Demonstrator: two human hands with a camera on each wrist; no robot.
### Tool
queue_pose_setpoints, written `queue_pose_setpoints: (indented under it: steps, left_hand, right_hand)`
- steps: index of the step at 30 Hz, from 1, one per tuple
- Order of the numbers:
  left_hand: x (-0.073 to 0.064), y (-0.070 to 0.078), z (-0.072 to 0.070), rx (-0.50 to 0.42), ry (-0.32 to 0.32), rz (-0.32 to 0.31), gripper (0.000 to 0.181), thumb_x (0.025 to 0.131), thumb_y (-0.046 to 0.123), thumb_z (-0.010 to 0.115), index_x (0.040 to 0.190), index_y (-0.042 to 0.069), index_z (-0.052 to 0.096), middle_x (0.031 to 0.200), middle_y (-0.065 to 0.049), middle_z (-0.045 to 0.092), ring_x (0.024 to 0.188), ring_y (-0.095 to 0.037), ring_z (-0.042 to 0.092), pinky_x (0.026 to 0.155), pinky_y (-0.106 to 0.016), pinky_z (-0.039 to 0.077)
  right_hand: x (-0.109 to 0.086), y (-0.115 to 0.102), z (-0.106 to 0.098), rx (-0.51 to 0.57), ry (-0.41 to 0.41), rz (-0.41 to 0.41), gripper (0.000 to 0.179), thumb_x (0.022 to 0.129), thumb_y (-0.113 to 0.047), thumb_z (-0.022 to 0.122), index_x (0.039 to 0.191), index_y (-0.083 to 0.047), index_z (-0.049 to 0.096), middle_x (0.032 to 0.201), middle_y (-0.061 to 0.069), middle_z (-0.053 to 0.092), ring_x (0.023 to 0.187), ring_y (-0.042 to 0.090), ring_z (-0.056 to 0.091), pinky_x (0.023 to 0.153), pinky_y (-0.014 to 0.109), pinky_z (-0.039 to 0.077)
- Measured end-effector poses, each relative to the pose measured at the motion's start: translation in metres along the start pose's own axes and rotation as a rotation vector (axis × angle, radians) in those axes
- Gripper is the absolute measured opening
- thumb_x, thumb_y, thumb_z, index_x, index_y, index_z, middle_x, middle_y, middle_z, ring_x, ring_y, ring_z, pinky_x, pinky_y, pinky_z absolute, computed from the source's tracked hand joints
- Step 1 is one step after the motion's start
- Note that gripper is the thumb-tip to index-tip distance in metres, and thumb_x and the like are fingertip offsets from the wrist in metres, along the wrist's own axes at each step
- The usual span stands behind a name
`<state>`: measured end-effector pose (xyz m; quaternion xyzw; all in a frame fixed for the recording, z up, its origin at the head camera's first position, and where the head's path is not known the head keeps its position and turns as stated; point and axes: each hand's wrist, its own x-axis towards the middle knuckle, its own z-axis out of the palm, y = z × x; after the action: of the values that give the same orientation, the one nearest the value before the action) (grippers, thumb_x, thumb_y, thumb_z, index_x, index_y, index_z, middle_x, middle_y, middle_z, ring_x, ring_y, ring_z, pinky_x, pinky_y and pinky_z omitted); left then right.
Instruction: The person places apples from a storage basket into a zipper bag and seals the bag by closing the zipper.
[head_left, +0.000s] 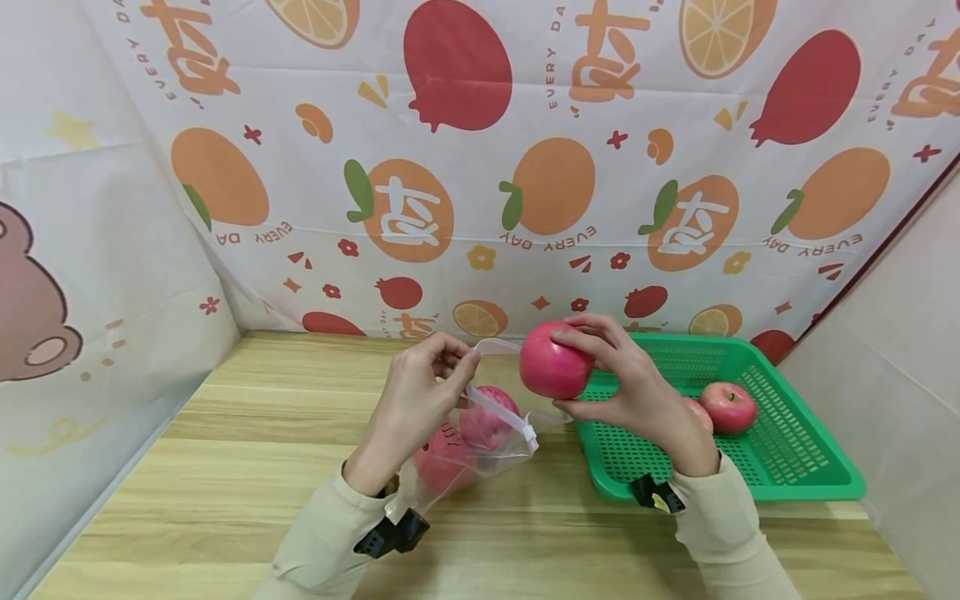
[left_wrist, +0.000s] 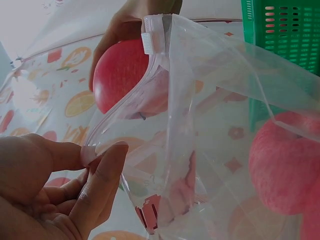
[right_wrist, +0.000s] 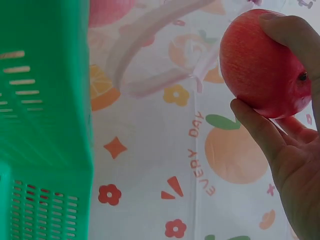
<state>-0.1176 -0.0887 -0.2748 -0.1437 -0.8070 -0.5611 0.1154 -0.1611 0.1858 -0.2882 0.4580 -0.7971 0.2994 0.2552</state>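
left hand [head_left: 416, 396]: thumb and fingers pinching the rim of a clear, soft plastic zip bag [head_left: 491, 463] at its open mouth.
right hand [head_left: 633, 387]: fingers grasping a glossy, pink-red, round apple [head_left: 555, 362].
held apple: raised above the bench, right at the bag's mouth; whether it touches the film, i cannot tell.
bag contents: two pink-red round apples [head_left: 489, 418], side by side.
basket: a green, slotted, rectangular plastic basket [head_left: 806, 417] on the pale wood-grain bench [head_left: 247, 467], just right of the bag; two red apples [head_left: 729, 408] inside, one partly hidden by the right wrist.
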Motion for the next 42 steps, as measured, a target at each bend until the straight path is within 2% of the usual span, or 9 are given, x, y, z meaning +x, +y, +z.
queue_pose_setpoints:
  steps: [13,19,26,35,42]
  left_hand:
    - [-0.001,0.000,0.000,0.011,0.002,0.002,0.007,0.095,0.004,0.070,0.097,-0.001,0.067,0.083,-0.012,0.066,0.069,-0.019,0.066,0.056,-0.031,0.063]
    - [-0.001,0.000,0.000,0.012,-0.004,-0.007,0.009,0.095,0.004,0.071,0.099,-0.003,0.067,0.085,-0.016,0.066,0.070,-0.020,0.066,0.056,-0.029,0.063]
    - [-0.001,0.001,0.000,0.013,-0.005,-0.005,0.009,0.095,0.005,0.070,0.098,-0.003,0.067,0.086,-0.019,0.066,0.070,-0.020,0.066,0.058,-0.036,0.064]
    - [0.000,0.002,0.000,0.006,-0.004,0.002,0.008,0.095,0.004,0.070,0.098,-0.003,0.067,0.086,-0.019,0.066,0.071,-0.020,0.065,0.058,-0.038,0.064]
    - [0.000,0.001,0.000,0.013,0.000,0.007,0.008,0.095,0.004,0.071,0.098,-0.003,0.067,0.083,-0.013,0.065,0.070,-0.020,0.065,0.057,-0.036,0.064]
  right_hand:
    - [0.003,-0.003,0.010,0.068,-0.027,0.028,0.088,0.064,-0.006,0.097,0.141,-0.012,0.056,0.141,0.015,0.049,0.129,0.030,0.050,0.084,0.047,0.064]
    - [0.004,-0.002,0.014,0.094,-0.044,0.032,0.085,0.066,-0.006,0.096,0.141,-0.011,0.056,0.140,0.015,0.050,0.127,0.030,0.051,0.083,0.045,0.065]
    - [0.006,-0.004,0.016,0.112,-0.059,0.034,0.085,0.067,-0.007,0.096,0.141,-0.011,0.056,0.139,0.014,0.050,0.127,0.030,0.052,0.083,0.043,0.065]
    - [0.011,-0.004,0.017,0.102,-0.129,0.023,0.083,0.070,-0.014,0.095,0.143,-0.012,0.056,0.139,0.011,0.054,0.125,0.028,0.056,0.088,0.043,0.064]
    - [0.012,-0.008,0.017,0.110,-0.184,0.054,0.083,0.073,-0.023,0.094,0.145,-0.013,0.054,0.140,0.008,0.056,0.125,0.026,0.057,0.089,0.039,0.063]
